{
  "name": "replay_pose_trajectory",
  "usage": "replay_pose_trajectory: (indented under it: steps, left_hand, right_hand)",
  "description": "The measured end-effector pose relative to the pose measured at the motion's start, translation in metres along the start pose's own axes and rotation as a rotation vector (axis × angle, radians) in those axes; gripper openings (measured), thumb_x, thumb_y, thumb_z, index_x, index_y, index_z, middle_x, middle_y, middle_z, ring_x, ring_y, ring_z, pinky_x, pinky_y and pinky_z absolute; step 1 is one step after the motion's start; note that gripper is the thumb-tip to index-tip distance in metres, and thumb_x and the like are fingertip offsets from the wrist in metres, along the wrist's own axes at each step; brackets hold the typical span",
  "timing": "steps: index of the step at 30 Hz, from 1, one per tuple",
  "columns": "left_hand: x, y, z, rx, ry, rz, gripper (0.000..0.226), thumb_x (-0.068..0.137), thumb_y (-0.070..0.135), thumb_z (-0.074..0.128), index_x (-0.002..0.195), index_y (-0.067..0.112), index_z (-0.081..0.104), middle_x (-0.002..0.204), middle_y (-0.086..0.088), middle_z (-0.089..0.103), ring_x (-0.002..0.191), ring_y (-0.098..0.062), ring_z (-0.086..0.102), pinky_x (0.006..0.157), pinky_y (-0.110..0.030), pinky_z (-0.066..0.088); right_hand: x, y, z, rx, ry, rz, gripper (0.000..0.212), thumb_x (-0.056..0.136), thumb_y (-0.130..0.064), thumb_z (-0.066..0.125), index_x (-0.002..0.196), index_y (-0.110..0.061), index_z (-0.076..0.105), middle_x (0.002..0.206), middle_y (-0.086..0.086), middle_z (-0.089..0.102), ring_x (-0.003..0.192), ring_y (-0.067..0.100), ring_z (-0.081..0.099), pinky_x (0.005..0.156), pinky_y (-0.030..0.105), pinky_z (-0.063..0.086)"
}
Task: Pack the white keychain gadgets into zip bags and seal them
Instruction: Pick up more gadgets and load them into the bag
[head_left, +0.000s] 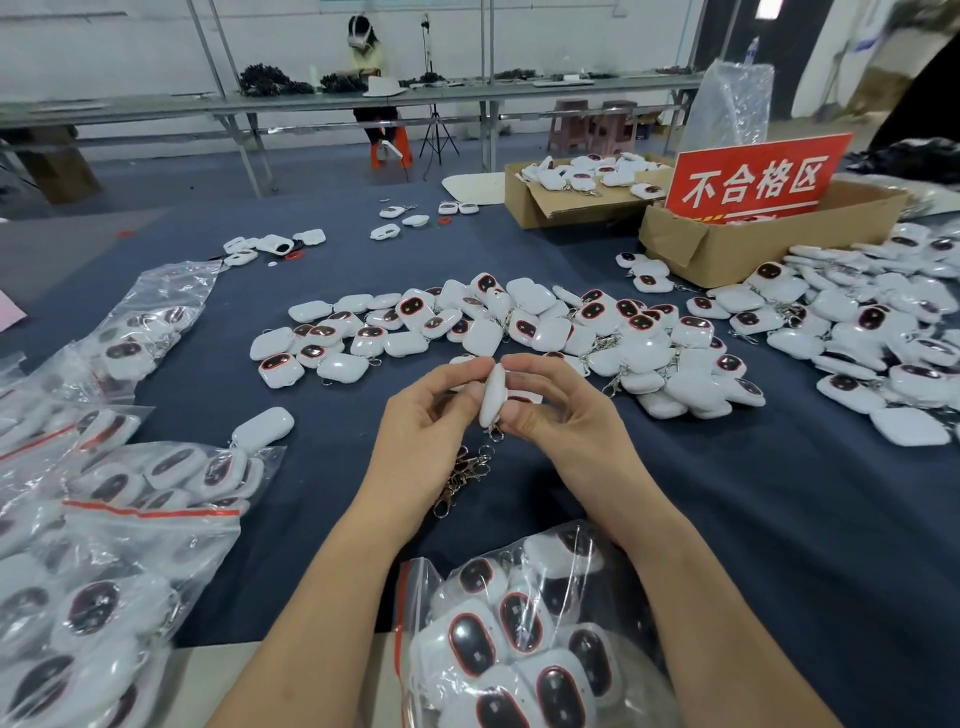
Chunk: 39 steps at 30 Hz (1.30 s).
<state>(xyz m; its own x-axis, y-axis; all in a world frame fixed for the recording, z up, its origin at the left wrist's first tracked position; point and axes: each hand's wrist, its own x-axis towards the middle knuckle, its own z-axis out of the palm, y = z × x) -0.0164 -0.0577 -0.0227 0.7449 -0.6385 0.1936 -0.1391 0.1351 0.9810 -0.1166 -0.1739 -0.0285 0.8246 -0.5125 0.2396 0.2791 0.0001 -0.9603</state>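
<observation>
My left hand (426, 421) and my right hand (556, 410) both pinch one white keychain gadget (493, 395), held edge-on above the dark blue table, its metal clasp hanging below. A small pile of loose metal clasps (462, 478) lies on the cloth under my hands. A broad heap of loose white gadgets (519, 327) with dark red-rimmed faces spreads just beyond. An open zip bag (524, 634) with a red strip, part-filled with gadgets, sits near my body at the table edge.
Filled zip bags (104, 519) pile up at the left. One loose gadget (262, 427) lies beside them. More gadgets (883, 332) cover the right side. Two cardboard boxes (727, 249) and a red sign (753, 179) stand at far right. A seated person (366, 67) works at a far bench.
</observation>
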Motion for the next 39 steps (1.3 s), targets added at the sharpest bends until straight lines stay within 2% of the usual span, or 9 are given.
replay_pose_trajectory:
  steps: [8,13,17,19,22,26,32,36,39]
  left_hand:
    - [0.001,-0.002,-0.003,-0.001,-0.007,-0.008,0.026,0.1,0.013,0.061,0.105,0.031,0.078,0.11,0.008,0.077,0.111,-0.009,0.069,0.1,-0.03,0.051]
    - [0.002,-0.005,-0.003,-0.045,0.002,-0.017,0.017,0.099,0.024,0.062,0.107,0.027,0.077,0.109,0.0,0.077,0.108,-0.02,0.07,0.103,-0.04,0.052]
    - [0.002,-0.004,-0.003,-0.198,-0.036,-0.058,0.037,0.088,0.047,0.069,0.108,0.017,0.077,0.111,-0.009,0.075,0.107,-0.028,0.069,0.101,-0.042,0.049]
    - [-0.001,-0.003,-0.002,-0.151,-0.088,-0.044,0.029,0.091,0.042,0.069,0.109,0.02,0.077,0.111,-0.008,0.076,0.109,-0.028,0.07,0.097,-0.04,0.053]
    - [-0.001,-0.007,-0.001,-0.044,-0.082,0.001,0.016,0.099,0.018,0.064,0.111,0.017,0.076,0.108,0.0,0.077,0.105,-0.016,0.072,0.089,-0.023,0.055]
    - [0.002,-0.008,-0.001,0.015,-0.039,-0.014,0.027,0.1,0.001,0.057,0.108,0.021,0.073,0.104,0.008,0.078,0.098,-0.007,0.073,0.078,-0.014,0.053]
    - [0.008,-0.01,-0.002,-0.237,0.085,-0.061,0.035,0.103,-0.005,0.046,0.106,0.017,0.073,0.102,0.003,0.078,0.105,-0.012,0.073,0.084,-0.017,0.055]
    - [0.009,-0.009,-0.003,-0.297,0.112,-0.034,0.034,0.102,-0.006,0.046,0.104,0.015,0.073,0.107,0.001,0.076,0.112,-0.015,0.07,0.091,-0.02,0.055]
    - [0.008,-0.007,-0.002,-0.306,0.106,-0.024,0.029,0.103,-0.003,0.048,0.107,0.013,0.071,0.108,0.002,0.076,0.112,-0.014,0.07,0.089,-0.018,0.055]
  right_hand:
    - [-0.001,-0.001,0.0,-0.006,-0.012,-0.011,0.042,0.089,-0.005,0.074,0.118,-0.034,0.07,0.117,-0.005,0.073,0.104,0.016,0.072,0.088,0.02,0.054]
    - [-0.003,0.0,0.003,-0.111,-0.049,-0.062,0.04,0.099,-0.003,0.059,0.106,-0.04,0.071,0.113,-0.011,0.072,0.108,0.012,0.069,0.089,0.026,0.056]
    - [-0.001,0.005,0.003,-0.068,0.045,-0.04,0.027,0.102,-0.002,0.054,0.097,-0.023,0.07,0.108,-0.004,0.075,0.103,0.019,0.072,0.087,0.028,0.058]
    - [-0.001,0.004,0.003,-0.088,0.039,-0.023,0.022,0.101,-0.003,0.055,0.098,-0.018,0.071,0.105,-0.003,0.076,0.103,0.021,0.071,0.091,0.03,0.058]
    - [-0.002,0.003,0.003,-0.091,0.02,0.01,0.022,0.098,-0.001,0.06,0.103,-0.017,0.073,0.102,-0.001,0.077,0.099,0.015,0.073,0.088,0.022,0.056]
    - [-0.002,0.002,0.005,-0.178,0.002,0.054,0.02,0.095,-0.008,0.067,0.107,-0.023,0.071,0.102,-0.011,0.076,0.092,0.002,0.072,0.08,0.011,0.05]
    - [0.001,0.003,0.006,-0.41,-0.122,0.148,0.042,0.087,-0.031,0.078,0.124,-0.039,0.059,0.114,-0.013,0.069,0.095,-0.001,0.068,0.089,0.021,0.051]
    - [0.002,0.004,0.007,-0.448,-0.217,0.17,0.055,0.086,-0.027,0.079,0.127,-0.05,0.051,0.094,-0.011,0.072,0.082,-0.001,0.065,0.084,0.018,0.047]
    - [-0.001,0.003,0.005,-0.402,-0.232,0.155,0.049,0.089,-0.021,0.077,0.117,-0.054,0.054,0.084,-0.013,0.068,0.079,-0.002,0.063,0.08,0.013,0.048]
